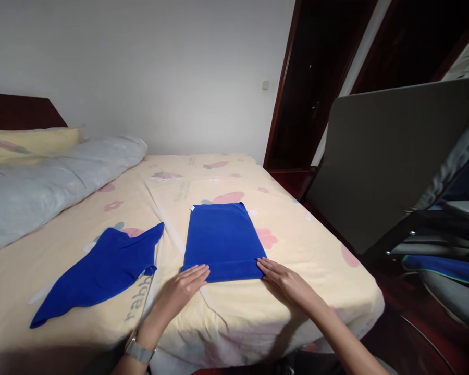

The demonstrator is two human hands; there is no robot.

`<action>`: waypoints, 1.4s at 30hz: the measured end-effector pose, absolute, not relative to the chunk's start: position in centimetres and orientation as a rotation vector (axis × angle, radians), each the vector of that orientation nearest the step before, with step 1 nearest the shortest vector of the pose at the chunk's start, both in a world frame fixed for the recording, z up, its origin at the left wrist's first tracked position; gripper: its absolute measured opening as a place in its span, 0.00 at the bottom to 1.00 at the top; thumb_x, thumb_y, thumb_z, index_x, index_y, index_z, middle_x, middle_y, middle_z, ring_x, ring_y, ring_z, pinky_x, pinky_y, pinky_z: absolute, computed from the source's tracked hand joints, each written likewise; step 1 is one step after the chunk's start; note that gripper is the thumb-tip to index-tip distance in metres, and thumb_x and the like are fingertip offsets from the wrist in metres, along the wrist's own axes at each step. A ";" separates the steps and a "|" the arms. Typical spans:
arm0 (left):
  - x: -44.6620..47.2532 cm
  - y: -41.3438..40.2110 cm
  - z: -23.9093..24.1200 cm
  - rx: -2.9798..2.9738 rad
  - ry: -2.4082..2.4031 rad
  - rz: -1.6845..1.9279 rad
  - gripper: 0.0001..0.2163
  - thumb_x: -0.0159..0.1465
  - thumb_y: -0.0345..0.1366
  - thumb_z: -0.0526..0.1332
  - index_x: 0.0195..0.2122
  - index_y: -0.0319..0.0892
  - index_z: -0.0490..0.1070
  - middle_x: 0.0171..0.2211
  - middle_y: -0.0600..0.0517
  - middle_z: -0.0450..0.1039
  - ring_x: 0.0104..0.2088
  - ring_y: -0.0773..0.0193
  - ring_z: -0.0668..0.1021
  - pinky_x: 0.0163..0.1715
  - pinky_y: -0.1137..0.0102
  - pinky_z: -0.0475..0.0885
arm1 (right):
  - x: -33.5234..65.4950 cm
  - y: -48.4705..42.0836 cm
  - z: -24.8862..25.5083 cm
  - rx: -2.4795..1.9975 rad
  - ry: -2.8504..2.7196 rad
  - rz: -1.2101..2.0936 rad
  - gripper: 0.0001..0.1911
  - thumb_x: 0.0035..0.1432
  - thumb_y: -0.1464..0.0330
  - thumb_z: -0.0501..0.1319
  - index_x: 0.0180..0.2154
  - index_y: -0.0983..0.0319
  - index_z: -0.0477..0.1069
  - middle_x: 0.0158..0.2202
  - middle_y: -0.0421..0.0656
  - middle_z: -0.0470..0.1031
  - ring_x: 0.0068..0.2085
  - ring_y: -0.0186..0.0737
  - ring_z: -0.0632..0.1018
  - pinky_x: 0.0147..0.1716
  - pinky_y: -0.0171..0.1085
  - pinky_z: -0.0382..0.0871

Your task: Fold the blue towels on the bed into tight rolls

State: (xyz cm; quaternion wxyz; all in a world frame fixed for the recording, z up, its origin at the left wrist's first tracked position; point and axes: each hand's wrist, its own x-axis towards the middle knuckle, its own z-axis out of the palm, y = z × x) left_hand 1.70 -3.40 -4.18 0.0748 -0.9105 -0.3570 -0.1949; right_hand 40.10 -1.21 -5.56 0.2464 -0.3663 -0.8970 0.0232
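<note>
Pale yellow sheets printed with pink shapes cover the bed (pixel 297 291) that fills the lower and middle frame, with a plain white wall (pixel 140 62) behind it.

Both forearms reach in from the bottom edge and angle toward the centre. The left hand (pixel 185 284) lies flat, palm down and fingers straight and together, with a wristwatch (pixel 139 352) on its wrist. The right hand (pixel 283 278) lies flat in the same way, fingers stretched out. Both hands are open and grip nothing.

At upper left a grey duvet (pixel 42 182) is bunched along the bed, with a yellow pillow (pixel 27 143) and a dark headboard (pixel 15 110) behind it. A loose blue cloth (pixel 101 271) lies rumpled on the sheet at lower left, just beside the left forearm but apart from it. A large grey board (pixel 386 156) leans at the right of the frame, beside the bed, and a dark wooden door (pixel 312 78) stands at upper right with a light switch (pixel 264 85) on the wall next to it. Nothing lies between the hands and the cloth in front of them.

The folded blue towel (pixel 222 239) lies flat as a neat rectangle at the centre of the frame, on the sheet. Its near edge runs between the two hands. The left fingertips rest on its lower left corner and the right fingertips touch its lower right corner.
</note>
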 end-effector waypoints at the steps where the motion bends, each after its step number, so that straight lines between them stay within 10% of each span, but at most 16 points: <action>1: 1.4 -3.4 -4.1 -2.739 -1.082 -0.586 0.18 0.74 0.33 0.55 0.63 0.46 0.68 0.61 0.50 0.73 0.60 0.61 0.76 0.61 0.61 0.74 | 40.1 -1.3 -5.3 -1.007 -2.446 0.099 0.26 0.69 0.75 0.56 0.65 0.57 0.65 0.64 0.46 0.68 0.64 0.47 0.70 0.63 0.47 0.69; 17: -1.7 -3.0 -3.0 -2.783 -1.652 -0.864 0.19 0.64 0.32 0.59 0.55 0.50 0.78 0.57 0.53 0.77 0.55 0.57 0.80 0.59 0.64 0.74 | 40.3 -0.9 -2.7 -1.188 -2.260 0.527 0.26 0.62 0.73 0.58 0.60 0.55 0.72 0.60 0.43 0.74 0.59 0.50 0.76 0.59 0.48 0.71; 31: -1.1 2.6 -3.7 -2.100 -2.678 -1.835 0.26 0.47 0.55 0.71 0.36 0.36 0.79 0.24 0.46 0.81 0.25 0.55 0.83 0.26 0.68 0.77 | 39.4 6.6 -5.4 -1.464 -1.314 1.021 0.16 0.58 0.62 0.66 0.45 0.63 0.80 0.46 0.48 0.83 0.44 0.49 0.84 0.43 0.43 0.81; 42: -1.0 2.7 -3.9 -2.012 -2.778 -1.976 0.23 0.45 0.58 0.72 0.21 0.42 0.71 0.17 0.55 0.73 0.32 0.54 0.84 0.38 0.68 0.79 | 39.2 6.4 -5.2 -1.532 -1.236 1.051 0.12 0.54 0.62 0.68 0.37 0.63 0.81 0.29 0.44 0.82 0.29 0.40 0.81 0.27 0.34 0.78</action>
